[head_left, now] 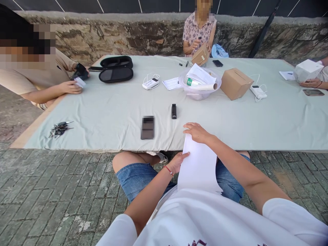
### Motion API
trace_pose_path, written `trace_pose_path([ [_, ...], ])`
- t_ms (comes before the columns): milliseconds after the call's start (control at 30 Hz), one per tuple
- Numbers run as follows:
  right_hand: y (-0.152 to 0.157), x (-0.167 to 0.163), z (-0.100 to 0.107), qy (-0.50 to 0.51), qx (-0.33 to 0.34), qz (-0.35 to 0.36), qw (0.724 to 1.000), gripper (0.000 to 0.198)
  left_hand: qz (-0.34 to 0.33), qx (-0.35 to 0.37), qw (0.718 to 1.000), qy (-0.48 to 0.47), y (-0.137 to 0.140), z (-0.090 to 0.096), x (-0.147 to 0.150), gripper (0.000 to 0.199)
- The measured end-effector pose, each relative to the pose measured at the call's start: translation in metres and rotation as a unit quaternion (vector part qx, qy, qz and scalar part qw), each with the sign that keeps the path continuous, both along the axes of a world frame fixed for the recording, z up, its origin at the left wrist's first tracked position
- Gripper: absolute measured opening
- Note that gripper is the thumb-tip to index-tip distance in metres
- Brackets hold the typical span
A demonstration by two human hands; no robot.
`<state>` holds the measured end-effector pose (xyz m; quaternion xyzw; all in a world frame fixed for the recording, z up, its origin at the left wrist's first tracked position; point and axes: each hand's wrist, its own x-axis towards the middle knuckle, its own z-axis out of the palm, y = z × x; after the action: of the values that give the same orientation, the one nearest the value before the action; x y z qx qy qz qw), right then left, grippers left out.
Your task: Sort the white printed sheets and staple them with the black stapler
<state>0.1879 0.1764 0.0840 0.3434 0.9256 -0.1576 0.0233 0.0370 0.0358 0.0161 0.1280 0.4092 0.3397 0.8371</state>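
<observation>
Several white sheets of paper (197, 164) lie in a stack over my lap, their upper end at the table edge and their lower end against my shirt. My left hand (179, 162) grips the left edge of the stack, thumb on top and the other fingers beneath. At the top end, my right hand (197, 132) is closed over the paper's edge, its fingers pointing left. Just beyond the hands, a small black device (174, 111) lies on the table. A dark flat wallet-like item (147, 127), partly blurred, is left of it.
The cloth-covered table (107, 116) carries keys (60, 130), an open black case (116, 69), white power strips, a plastic basin (200, 94) of papers and a cardboard box (236, 83). People sit at the left, far side and right, handling small items and boxes.
</observation>
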Motion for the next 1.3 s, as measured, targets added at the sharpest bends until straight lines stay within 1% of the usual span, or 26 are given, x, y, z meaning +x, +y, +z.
trace_pose_path([
  [67, 0.001, 0.001, 0.0, 0.005, -0.012, -0.006, 1.0, 0.061, 0.005, -0.005, 1.0, 0.005, 0.0, 0.0, 0.0, 0.036],
  [133, 0.002, 0.003, 0.0, 0.003, -0.038, -0.005, 0.999, 0.056, 0.014, -0.008, 1.0, 0.006, 0.0, 0.0, 0.0, 0.035],
  [233, 0.007, 0.015, 0.001, 0.006, -0.058, -0.057, 0.997, 0.045, 0.036, -0.014, 0.999, 0.01, -0.001, -0.002, -0.004, 0.034],
  [300, 0.012, 0.027, 0.001, -0.013, -0.082, -0.097, 0.992, 0.039, 0.053, -0.019, 0.998, 0.02, -0.001, -0.005, -0.008, 0.033],
  [367, 0.016, 0.04, -0.001, -0.046, -0.113, -0.116, 0.986, 0.034, 0.064, -0.026, 0.997, 0.029, -0.002, -0.009, -0.011, 0.032],
  [433, 0.017, 0.051, -0.003, -0.065, -0.128, -0.125, 0.982, 0.032, 0.07, -0.035, 0.996, 0.034, -0.002, -0.012, -0.013, 0.032],
  [567, 0.009, 0.061, -0.009, -0.054, -0.125, -0.117, 0.984, 0.032, 0.064, -0.055, 0.996, 0.016, -0.005, -0.014, -0.013, 0.037],
  [667, 0.0, 0.06, -0.013, -0.042, -0.116, -0.103, 0.987, 0.036, 0.055, -0.05, 0.997, 0.003, -0.008, -0.011, -0.011, 0.038],
  [800, -0.006, 0.055, -0.016, -0.035, -0.11, -0.105, 0.988, 0.038, 0.058, -0.045, 0.997, 0.017, -0.009, -0.006, -0.01, 0.037],
  [1033, -0.005, 0.05, -0.019, -0.015, -0.107, -0.088, 0.99, 0.039, 0.063, -0.05, 0.996, 0.037, -0.009, -0.005, -0.009, 0.037],
  [1167, -0.007, 0.048, -0.018, -0.004, -0.114, -0.087, 0.99, 0.04, 0.057, -0.039, 0.997, 0.035, -0.01, -0.007, -0.008, 0.04],
  [1233, -0.006, 0.05, -0.018, 0.0, -0.112, -0.093, 0.989, 0.039, 0.057, -0.037, 0.997, 0.038, -0.01, -0.008, -0.008, 0.041],
  [1300, -0.002, 0.056, -0.018, 0.004, -0.111, -0.116, 0.987, 0.037, 0.065, -0.043, 0.996, 0.048, -0.008, -0.009, -0.008, 0.041],
])
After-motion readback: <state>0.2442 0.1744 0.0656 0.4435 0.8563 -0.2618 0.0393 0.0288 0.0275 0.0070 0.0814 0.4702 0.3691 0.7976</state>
